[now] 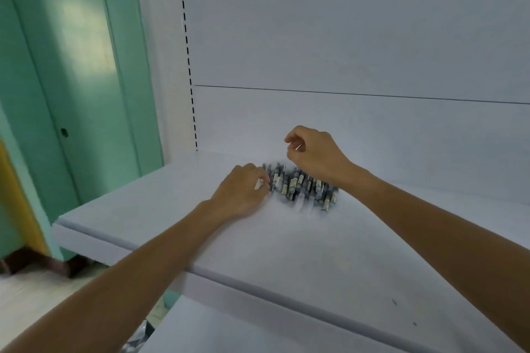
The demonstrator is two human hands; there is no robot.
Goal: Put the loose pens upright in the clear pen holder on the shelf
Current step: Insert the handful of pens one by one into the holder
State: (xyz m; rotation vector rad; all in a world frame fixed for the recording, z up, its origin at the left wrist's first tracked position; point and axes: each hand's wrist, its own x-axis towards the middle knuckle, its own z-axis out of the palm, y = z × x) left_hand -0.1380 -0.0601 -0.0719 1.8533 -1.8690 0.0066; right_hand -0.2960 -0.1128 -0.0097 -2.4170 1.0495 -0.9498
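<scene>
Pens (301,185) sit as one tight block of dark barrels with pale labels, mid-shelf and toward the far side, between my two hands. The block is motion-blurred, so I can't tell if they stand upright or lean, and I can't make out the clear holder's walls around them. My left hand (243,192) is low at the block's left edge with fingers curled in against the nearest barrels, probably bracing or squaring the bunch. There's a pale sliver at the fingertips, and I can't tell if it's a held pen. My right hand (315,155) hovers just above the far right of the block, thumb and fingers drawn into a narrow pinch with something pale inside it. I can't tell if that's a pen either, though the pose suits dropping one in from above. The white shelf (286,252) carries nothing else nearby. The back panel (344,37) rises right behind, so far-side clearance is tight. A slotted upright (187,51) and a green door (71,66) stand off left, well clear.
</scene>
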